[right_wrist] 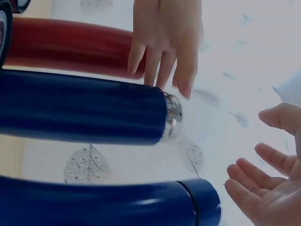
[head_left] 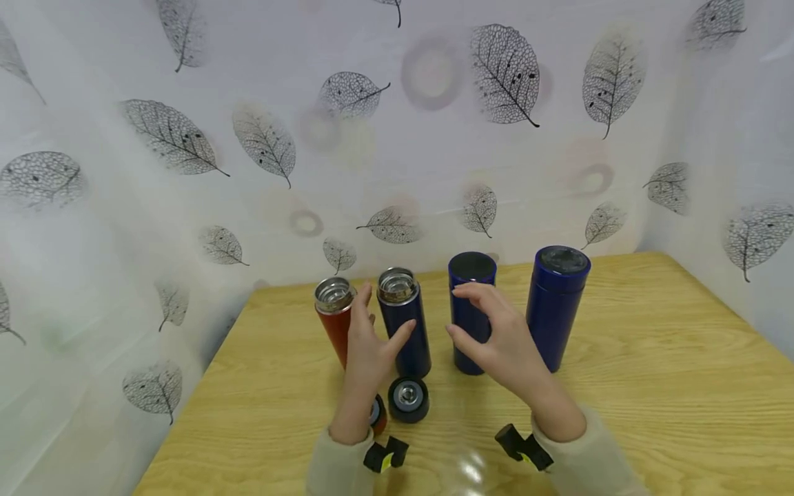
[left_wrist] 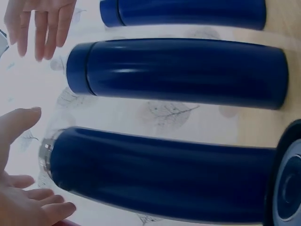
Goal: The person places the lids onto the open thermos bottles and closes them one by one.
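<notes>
My left hand (head_left: 370, 344) hovers between a red vacuum flask (head_left: 332, 329) and a dark blue flask (head_left: 406, 331), thumb and fingers spread apart. Both of these flasks stand upright without lids, their steel necks bare. In the right wrist view, the left hand (right_wrist: 167, 42) is beside the steel neck (right_wrist: 173, 115) of the blue flask; whether it touches is unclear. My right hand (head_left: 505, 341), fingers curved and parted from the thumb, is in front of a lidded blue flask (head_left: 469, 317) and holds nothing. The right wrist view shows its palm (right_wrist: 277, 197) empty.
Another lidded blue flask (head_left: 555, 310) stands at the right. In front of the uncapped flasks lie a black lid (head_left: 409, 399), underside up, and a red-edged lid (head_left: 378, 415) partly behind the left wrist. A leaf-patterned curtain (head_left: 397, 151) hangs behind the wooden table (head_left: 670, 399).
</notes>
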The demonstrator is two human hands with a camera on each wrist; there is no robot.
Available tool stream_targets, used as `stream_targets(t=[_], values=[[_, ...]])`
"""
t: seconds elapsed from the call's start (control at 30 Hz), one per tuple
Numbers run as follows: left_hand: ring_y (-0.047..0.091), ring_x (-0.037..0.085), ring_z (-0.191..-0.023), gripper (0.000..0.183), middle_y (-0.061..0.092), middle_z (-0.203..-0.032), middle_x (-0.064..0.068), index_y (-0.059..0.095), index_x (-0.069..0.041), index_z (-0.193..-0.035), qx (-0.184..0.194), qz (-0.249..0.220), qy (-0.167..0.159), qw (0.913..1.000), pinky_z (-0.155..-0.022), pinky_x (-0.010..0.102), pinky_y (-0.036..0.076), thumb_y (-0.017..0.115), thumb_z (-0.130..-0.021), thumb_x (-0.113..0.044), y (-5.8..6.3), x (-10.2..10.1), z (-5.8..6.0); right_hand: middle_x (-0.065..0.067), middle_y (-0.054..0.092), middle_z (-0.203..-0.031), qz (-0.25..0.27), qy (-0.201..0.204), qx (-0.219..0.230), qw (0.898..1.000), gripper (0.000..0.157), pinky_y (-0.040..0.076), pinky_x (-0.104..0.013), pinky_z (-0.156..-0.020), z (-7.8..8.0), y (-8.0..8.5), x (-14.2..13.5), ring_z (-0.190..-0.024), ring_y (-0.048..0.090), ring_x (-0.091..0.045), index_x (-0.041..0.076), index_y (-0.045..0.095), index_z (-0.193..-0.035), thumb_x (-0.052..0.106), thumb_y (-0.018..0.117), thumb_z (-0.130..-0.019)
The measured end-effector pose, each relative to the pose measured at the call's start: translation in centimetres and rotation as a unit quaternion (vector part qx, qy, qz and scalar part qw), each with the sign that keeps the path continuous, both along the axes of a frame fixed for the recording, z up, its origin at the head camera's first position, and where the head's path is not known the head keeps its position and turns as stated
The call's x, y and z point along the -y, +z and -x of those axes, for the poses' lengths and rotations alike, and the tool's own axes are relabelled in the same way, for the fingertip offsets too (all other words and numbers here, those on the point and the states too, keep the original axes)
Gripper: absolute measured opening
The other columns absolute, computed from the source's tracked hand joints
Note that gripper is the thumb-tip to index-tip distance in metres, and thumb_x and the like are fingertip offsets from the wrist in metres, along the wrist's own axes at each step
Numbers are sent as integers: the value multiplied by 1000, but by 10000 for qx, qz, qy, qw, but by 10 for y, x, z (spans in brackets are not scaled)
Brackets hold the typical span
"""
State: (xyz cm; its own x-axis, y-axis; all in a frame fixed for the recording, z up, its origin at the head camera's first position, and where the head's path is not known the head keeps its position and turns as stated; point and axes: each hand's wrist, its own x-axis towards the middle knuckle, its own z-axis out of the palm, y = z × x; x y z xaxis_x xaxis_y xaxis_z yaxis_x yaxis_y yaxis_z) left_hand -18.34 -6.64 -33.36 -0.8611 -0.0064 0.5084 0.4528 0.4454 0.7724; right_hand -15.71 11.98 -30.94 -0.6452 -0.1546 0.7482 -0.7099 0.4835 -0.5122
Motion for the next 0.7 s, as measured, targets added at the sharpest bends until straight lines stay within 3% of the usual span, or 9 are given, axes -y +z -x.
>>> stream_targets(t=[0.1,0.2,0.47,0.57,0.7], values=[[26,32,-126,79,26,-138,21,21,4,-135,561,-68,-130,9983,-94,48,31,70,-77,-17,-3,0,4,-8,55,-107,-266,136,113,9995,41,43,-35,-83,2,-5,4,-101,51,-21,0,55,-108,4,72,-70],[26,32,-126,80,27,-138,22,18,3,-136,869,-35,-241,9959,-94,49,31,69,-78,-18,-7,1,9,-9,55,-105,-440,241,176,9986,40,44,-37,-81,4,-6,8,-99,52,-22,0,55,-106,6,73,-71],[31,34,-122,78,31,-135,23,16,-1,-137,981,71,-393,9944,-90,53,33,67,-80,-17,-10,4,14,-10,56,-103,-197,410,451,9979,38,45,-38,-79,9,3,20,-95,52,-22,1,56,-106,8,72,-73],[33,35,-122,75,33,-134,22,18,-1,-137,963,106,-461,9942,-89,54,33,65,-81,-16,-12,4,15,-9,57,-103,-361,519,656,9958,37,44,-38,-80,11,-2,23,-96,53,-21,1,57,-106,9,71,-73],[34,35,-121,71,33,-134,22,19,0,-136,962,180,-480,9940,-88,55,34,63,-83,-15,-15,6,17,-8,58,-102,-721,955,1105,9866,34,44,-37,-81,15,-12,29,-97,54,-22,0,58,-105,10,70,-75]])
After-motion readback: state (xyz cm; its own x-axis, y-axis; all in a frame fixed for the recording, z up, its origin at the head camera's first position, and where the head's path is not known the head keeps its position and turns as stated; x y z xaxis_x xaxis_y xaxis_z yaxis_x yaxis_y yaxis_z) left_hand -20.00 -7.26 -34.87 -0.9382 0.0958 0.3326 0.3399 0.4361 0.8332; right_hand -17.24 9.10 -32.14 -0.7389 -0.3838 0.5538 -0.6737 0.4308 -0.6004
